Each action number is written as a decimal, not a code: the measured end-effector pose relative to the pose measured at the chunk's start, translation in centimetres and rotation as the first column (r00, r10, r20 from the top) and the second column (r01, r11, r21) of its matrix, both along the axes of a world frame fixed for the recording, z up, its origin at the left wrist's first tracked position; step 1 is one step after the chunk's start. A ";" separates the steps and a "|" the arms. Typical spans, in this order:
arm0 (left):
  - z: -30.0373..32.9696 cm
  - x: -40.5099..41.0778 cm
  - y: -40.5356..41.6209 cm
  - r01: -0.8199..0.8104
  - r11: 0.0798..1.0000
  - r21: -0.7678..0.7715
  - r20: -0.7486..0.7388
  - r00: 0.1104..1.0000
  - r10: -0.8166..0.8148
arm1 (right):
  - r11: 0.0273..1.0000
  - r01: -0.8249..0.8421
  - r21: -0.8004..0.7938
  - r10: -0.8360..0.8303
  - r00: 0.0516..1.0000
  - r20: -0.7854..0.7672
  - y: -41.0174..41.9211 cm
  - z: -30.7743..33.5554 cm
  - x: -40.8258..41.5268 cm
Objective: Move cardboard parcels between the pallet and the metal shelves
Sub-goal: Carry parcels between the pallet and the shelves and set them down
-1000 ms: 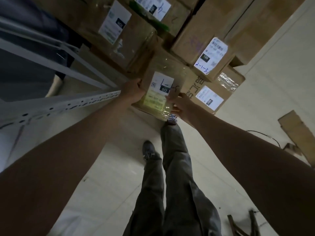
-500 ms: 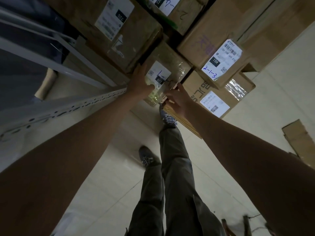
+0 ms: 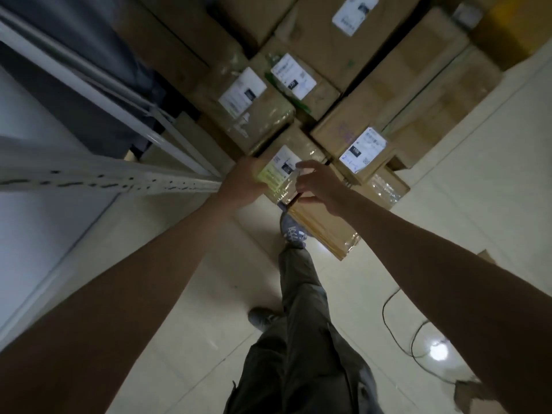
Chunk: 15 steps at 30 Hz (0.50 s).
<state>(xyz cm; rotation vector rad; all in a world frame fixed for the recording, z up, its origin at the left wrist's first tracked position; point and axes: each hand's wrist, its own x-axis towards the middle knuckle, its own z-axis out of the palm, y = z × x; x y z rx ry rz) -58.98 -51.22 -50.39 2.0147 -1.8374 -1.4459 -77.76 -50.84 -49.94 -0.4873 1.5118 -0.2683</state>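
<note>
**Brown tape-wrapped cardboard parcel [image 3: 282, 171], white-labelled, being gripped**

The left hand [image 3: 242, 182] is pressing against the parcel's 9 o'clock side, and I cannot tell how its fingers lie. The right hand [image 3: 321, 185] is curling spread fingers [image 3: 304, 166] and thumb round its 3 o'clock corner. Glossy tape is probably calling for a firm two-sided squeeze. The parcel is sitting at 12 o'clock against the brown cardboard box stack [image 3: 352, 55].

A thin black cable [image 3: 384, 316] loops over the glossy pale tiled floor [image 3: 478, 204] — beside it a bright round light reflection [image 3: 438, 351], near it a torn brown cardboard scrap [image 3: 469, 395].
</note>
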 end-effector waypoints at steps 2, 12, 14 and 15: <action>3.2 1.0 2.3 -0.003 1.000 -0.001 0.034 0.999 0.003 | 0.999 -0.013 -0.043 0.013 1.000 -0.004 1.2 3.4 0.7; 20.4 9.7 16.4 0.001 0.991 -0.130 0.198 0.980 0.025 | 0.847 -0.483 -0.222 0.460 0.875 -0.150 10.4 20.9 6.8; 23.7 12.2 18.8 -0.013 0.984 -0.178 0.218 0.975 0.052 | 0.762 -0.585 -0.277 0.539 0.810 -0.230 11.7 24.2 8.5; 25.4 13.4 19.9 -0.028 0.979 -0.201 0.230 0.970 0.075 | 0.690 -0.655 -0.307 0.592 0.756 -0.281 12.2 25.7 9.5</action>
